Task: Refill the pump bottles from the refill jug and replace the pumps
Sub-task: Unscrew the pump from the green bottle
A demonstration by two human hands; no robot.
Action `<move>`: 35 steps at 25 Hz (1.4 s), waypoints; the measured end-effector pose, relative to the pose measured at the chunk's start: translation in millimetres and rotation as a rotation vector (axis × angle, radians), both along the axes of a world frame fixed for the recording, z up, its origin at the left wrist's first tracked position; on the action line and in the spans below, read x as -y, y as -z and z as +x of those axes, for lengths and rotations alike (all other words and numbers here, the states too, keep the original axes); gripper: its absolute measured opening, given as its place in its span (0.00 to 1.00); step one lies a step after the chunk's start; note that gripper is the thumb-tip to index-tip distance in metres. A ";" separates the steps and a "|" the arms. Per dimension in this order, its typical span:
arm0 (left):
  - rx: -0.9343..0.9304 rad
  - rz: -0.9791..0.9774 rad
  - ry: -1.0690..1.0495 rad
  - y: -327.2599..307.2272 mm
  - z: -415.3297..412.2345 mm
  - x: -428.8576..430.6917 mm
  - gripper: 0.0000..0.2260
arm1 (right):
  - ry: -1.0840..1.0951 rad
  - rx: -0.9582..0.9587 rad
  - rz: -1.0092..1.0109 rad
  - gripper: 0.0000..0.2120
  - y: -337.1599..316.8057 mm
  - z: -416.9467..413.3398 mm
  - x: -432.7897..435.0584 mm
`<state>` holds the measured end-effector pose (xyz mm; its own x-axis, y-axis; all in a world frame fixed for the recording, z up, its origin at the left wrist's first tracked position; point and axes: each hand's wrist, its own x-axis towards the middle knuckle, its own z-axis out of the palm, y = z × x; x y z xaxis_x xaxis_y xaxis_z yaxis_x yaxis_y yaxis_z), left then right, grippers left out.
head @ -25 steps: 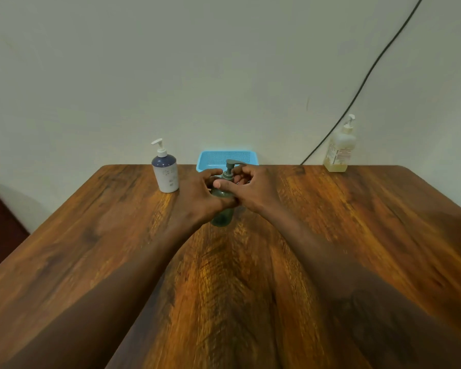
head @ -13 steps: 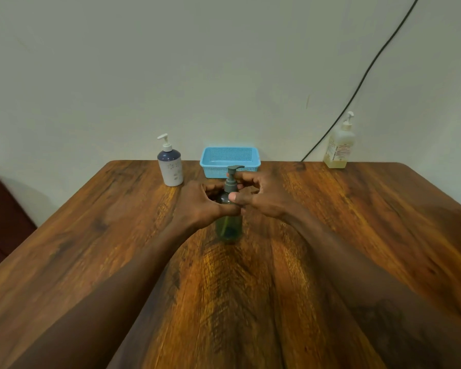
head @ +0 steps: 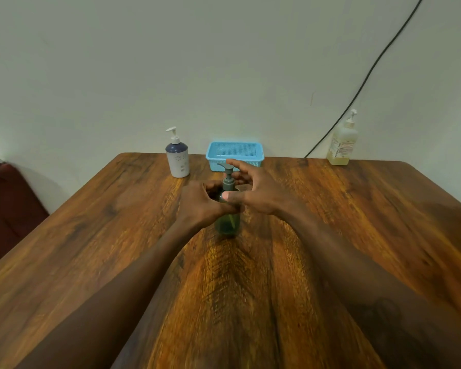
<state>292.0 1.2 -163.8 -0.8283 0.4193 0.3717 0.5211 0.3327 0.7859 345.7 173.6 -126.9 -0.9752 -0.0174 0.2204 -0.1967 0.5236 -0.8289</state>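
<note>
A green translucent pump bottle (head: 227, 225) stands upright on the wooden table (head: 117, 235), a little beyond its middle. The bottle's grey pump (head: 228, 179) sits on its neck. My left hand (head: 202, 203) grips the bottle's upper body from the left. My right hand (head: 261, 193) is at the pump from the right with fingers spread. Its thumb is in front of the collar, and its index finger reaches past the pump head. I cannot tell whether the fingers press on the pump. No refill jug is in sight.
A white pump bottle with a dark blue shoulder (head: 177, 158) stands at the back left. A light blue mesh basket (head: 234, 153) sits behind the green bottle. A clear bottle of yellowish liquid (head: 342, 145) stands at the back right under a black cable (head: 370, 70). A dark red seat (head: 8, 209) is beside the table's left edge.
My right hand's fingers have spread out from their tight hold on the pump collar. My left hand keeps its grip on the bottle. The camera has tilted and everything sits lower in view.
</note>
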 end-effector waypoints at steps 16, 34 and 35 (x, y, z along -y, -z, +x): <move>0.005 -0.179 0.081 0.9 0.9 8.5 0.26 | -0.008 -0.108 -0.005 0.28 10.6 7.0 -0.2; -0.003 -0.119 0.053 17.5 -7.9 7.1 0.30 | 0.167 -0.352 -0.236 0.20 12.1 3.9 3.8; 0.002 -0.120 0.047 17.9 -9.4 7.8 0.31 | 0.207 -0.400 -0.310 0.20 7.3 5.3 1.6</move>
<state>282.6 -6.6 -181.7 -0.8074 0.4990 0.3149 0.5369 0.3999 0.7429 351.1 171.9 -134.2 -0.7903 0.2906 0.5394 -0.4472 0.3282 -0.8320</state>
